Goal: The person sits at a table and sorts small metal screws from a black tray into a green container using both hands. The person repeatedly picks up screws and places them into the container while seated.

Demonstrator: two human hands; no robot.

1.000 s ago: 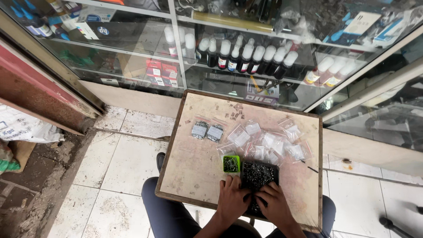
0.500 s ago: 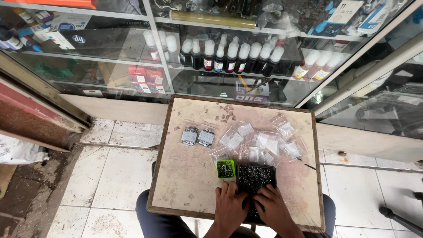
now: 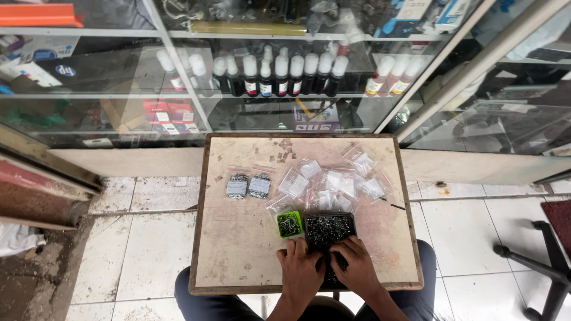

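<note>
Seen from my head camera, both my hands rest on the near end of a black tray heaped with small dark metal screws; the tray sits at the near edge of a small square wooden table across my knees. My left hand lies with fingers bent over the tray's near left corner, my right hand over its near right side, fingertips down among the screws; whether either hand pinches a screw I cannot tell, since the fingers hide what is under them. Just beside the tray's left far corner stands one small green tub, also holding screws. Farther out on the left lie two filled clear bags, dark with screws, side by side and touching. Beyond the tray spreads a loose pile of empty clear zip bags, overlapping, too many and too transparent to count surely. A few scraps dot the far edge of the pale, worn tabletop, and one thin dark stick lies to the right of the pile. The table stands on dirty white floor tiles, pushed against a glass display cabinet whose shelf carries a row of white-capped ink bottles. The black base of a chair shows at the right.
</note>
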